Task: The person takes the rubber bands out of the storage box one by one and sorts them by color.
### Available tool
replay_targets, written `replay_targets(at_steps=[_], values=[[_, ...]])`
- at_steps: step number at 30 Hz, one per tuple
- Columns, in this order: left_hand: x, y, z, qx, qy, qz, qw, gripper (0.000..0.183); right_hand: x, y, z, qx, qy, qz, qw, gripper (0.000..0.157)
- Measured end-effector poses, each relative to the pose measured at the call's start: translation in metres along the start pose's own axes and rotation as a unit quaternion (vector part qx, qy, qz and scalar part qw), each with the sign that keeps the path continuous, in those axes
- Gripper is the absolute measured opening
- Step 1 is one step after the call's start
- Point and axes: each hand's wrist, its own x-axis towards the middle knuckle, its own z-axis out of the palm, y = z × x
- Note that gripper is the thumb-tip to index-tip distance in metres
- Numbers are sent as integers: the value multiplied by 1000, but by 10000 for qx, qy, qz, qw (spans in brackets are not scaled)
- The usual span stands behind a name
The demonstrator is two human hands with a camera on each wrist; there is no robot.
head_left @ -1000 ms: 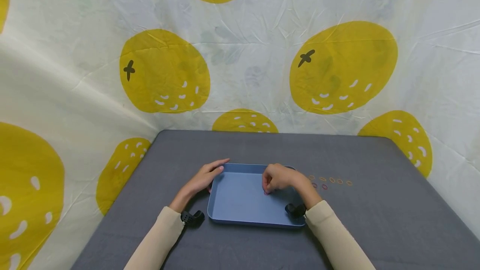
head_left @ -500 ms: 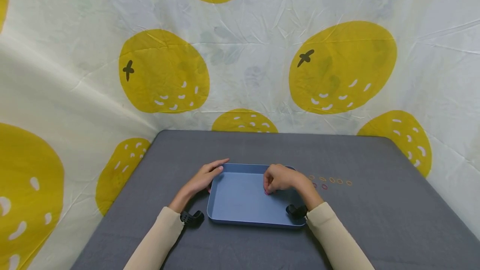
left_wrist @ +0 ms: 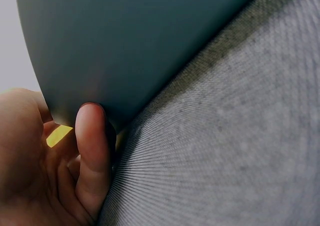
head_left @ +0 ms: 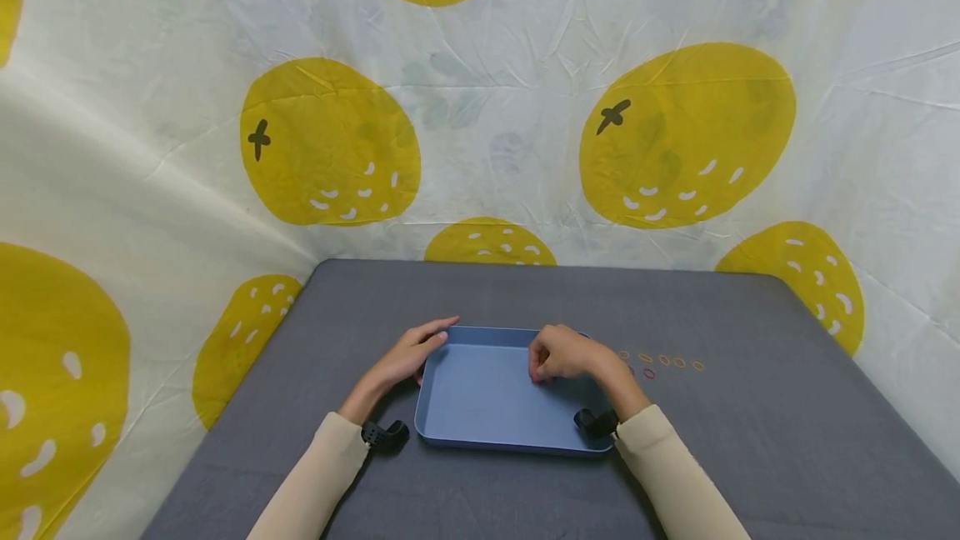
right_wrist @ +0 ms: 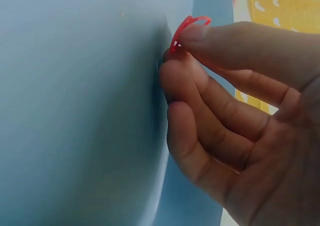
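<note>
A shallow blue tray (head_left: 472,407) lies on the grey cloth in the head view. At its far left corner, my left hand (head_left: 408,352) grips the rim; the left wrist view shows a finger (left_wrist: 91,136) against the tray's outer wall (left_wrist: 115,46). Over the tray's right half is my right hand (head_left: 562,354). Its thumb (right_wrist: 235,46) and forefinger pinch a thin red rubber band (right_wrist: 188,22), bent into a loop, close to the tray's floor. The other right fingers are curled beneath, near the tray's surface.
Several orange rubber bands (head_left: 646,358) lie in a row on the cloth right of the tray. A red rubber band (head_left: 649,374) sits just in front of them, with another partly behind the right wrist. A fruit-patterned curtain (head_left: 495,148) hangs behind the table.
My right hand has shifted slightly right and up, drawing the red rubber band up with it; the band shows less below the fingertips now. My left hand and the tray have stayed put.
</note>
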Motion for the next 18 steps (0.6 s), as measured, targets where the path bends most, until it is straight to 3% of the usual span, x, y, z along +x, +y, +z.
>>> replay_targets(at_steps=[12,18], values=[[0,1,0,15,-30,20,10000,43,0,-1,-3,-111,469,-63,9988,11],[0,1,0,26,-13,-19,10000,44,0,1,-2,-59,392,-1,9992,12]])
